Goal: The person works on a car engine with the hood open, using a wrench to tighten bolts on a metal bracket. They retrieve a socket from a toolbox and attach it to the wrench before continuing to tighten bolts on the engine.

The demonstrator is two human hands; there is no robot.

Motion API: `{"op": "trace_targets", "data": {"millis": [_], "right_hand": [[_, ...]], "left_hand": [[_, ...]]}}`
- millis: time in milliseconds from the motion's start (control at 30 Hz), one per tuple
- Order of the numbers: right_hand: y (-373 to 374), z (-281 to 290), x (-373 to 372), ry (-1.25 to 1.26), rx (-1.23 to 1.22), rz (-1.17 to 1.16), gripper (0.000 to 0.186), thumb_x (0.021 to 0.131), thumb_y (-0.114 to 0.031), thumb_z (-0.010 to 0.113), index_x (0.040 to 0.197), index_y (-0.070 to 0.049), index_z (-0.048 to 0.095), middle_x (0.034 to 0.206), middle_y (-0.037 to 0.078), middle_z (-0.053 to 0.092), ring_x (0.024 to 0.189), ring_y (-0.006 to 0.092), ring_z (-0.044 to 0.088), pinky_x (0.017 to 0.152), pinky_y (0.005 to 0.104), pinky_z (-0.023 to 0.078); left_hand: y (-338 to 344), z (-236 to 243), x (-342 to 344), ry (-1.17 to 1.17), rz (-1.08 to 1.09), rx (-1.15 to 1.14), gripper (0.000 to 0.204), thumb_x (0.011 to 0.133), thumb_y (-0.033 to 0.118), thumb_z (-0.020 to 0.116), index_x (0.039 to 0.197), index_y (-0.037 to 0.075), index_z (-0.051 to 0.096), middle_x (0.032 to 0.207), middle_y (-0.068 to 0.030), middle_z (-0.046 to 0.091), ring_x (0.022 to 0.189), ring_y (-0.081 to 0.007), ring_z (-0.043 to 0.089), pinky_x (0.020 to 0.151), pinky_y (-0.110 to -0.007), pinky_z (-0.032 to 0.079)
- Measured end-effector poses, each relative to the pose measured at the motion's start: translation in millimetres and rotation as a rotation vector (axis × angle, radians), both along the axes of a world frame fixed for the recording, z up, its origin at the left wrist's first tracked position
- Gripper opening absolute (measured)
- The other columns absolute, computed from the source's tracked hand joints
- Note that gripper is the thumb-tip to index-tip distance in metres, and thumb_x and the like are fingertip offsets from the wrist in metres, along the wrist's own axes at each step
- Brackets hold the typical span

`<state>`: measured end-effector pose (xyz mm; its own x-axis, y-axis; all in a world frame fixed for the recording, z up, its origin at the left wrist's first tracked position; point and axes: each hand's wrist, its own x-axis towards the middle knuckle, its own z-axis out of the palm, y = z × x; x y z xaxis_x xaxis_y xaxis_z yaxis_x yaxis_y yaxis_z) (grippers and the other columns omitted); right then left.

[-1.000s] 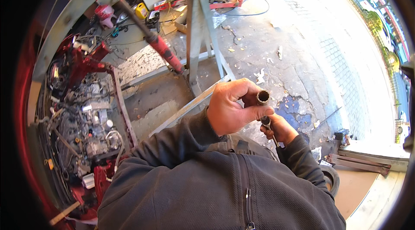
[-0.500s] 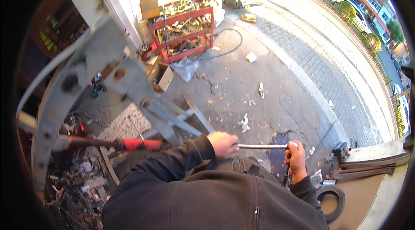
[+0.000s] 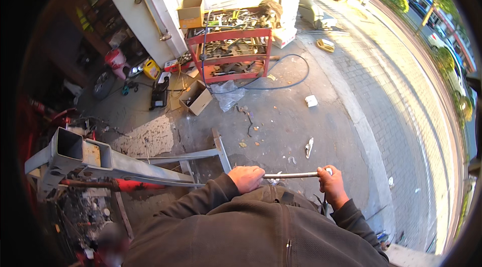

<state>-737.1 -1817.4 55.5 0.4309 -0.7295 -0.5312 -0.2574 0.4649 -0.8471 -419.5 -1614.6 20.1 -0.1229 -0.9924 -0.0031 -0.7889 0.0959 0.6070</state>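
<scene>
A thin silvery metal bar [image 3: 291, 175] lies level across the front of my body, held at both ends. My left hand [image 3: 246, 178] is closed around its left end, and my right hand [image 3: 333, 185] grips the other end with the thumb on top. A dark, narrow piece hangs below my right hand; I cannot make out what it is. To the left of my left hand rises a grey steel hoist frame [image 3: 145, 167] of square tube, with a red cylinder [image 3: 135, 185] alongside it. Neither hand touches the frame.
A red tool cart [image 3: 231, 57] loaded with tools stands ahead, with an open cardboard box [image 3: 197, 98] and a clear plastic bag [image 3: 228, 95] at its foot. A blue hose [image 3: 301, 61] loops over the floor. Scrap parts [image 3: 80, 217] lie at the lower left. Paved ground [image 3: 401, 116] stretches along the right.
My view has shifted, so the cart sits further right and the hoist frame lower at the left. Both hands keep hold of the bar and appear slightly further left.
</scene>
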Motion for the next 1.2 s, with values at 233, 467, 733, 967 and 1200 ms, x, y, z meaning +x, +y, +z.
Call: {"op": "trace_targets", "data": {"millis": [233,467,733,967,1200], "right_hand": [[-130,13,81,-0.13,0.047,0.057,0.021,0.106,-0.023,0.075,0.098,-0.008,0.063,0.072,-0.003,0.055,0.054,0.005,0.045,0.047,0.0258,0.036],[-244,12,199,-0.077,-0.009,0.11,0.019,0.108,-0.023,0.072,0.1,-0.009,0.061,0.073,-0.004,0.055,0.055,0.006,0.045,0.049,0.0258,0.039],[-359,37,358,-0.158,0.021,0.035,0.021,0.11,-0.024,0.07,0.099,-0.01,0.059,0.072,-0.005,0.051,0.055,0.0043,0.042,0.049,0.0253,0.036],[-465,36,474,-0.159,0.005,0.116,0.019,0.109,-0.023,0.071,0.1,-0.01,0.061,0.073,-0.005,0.053,0.055,0.0042,0.043,0.049,0.0248,0.035],[-616,12,607,-0.142,-0.102,0.435,0.02,0.106,-0.023,0.076,0.099,-0.007,0.065,0.076,-0.007,0.057,0.061,0.0025,0.045,0.053,0.0248,0.034]], "left_hand": [[-96,36,47,-0.128,0.18,-0.14,0.018,0.098,0.021,0.072,0.106,0.008,0.064,0.091,-0.012,0.069,0.083,-0.037,0.072,0.069,-0.05,0.059],[-205,26,161,-0.115,0.214,-0.198,0.021,0.095,0.023,0.076,0.103,0.009,0.064,0.085,-0.0109,0.066,0.078,-0.0359,0.072,0.065,-0.049,0.057],[-341,44,342,-0.147,0.146,-0.231,0.022,0.096,0.026,0.077,0.108,0.01,0.068,0.083,-0.0106,0.066,0.073,-0.0352,0.071,0.062,-0.048,0.058],[-425,47,444,-0.218,0.17,-0.179,0.02,0.101,0.029,0.073,0.112,0.013,0.068,0.079,-0.0091,0.067,0.07,-0.0357,0.072,0.058,-0.05,0.056],[-508,25,510,-0.25,0.47,-0.081,0.029,0.103,0.036,0.074,0.123,0.016,0.07,0.08,-0.0084,0.066,0.07,-0.0326,0.071,0.061,-0.048,0.057]]}}
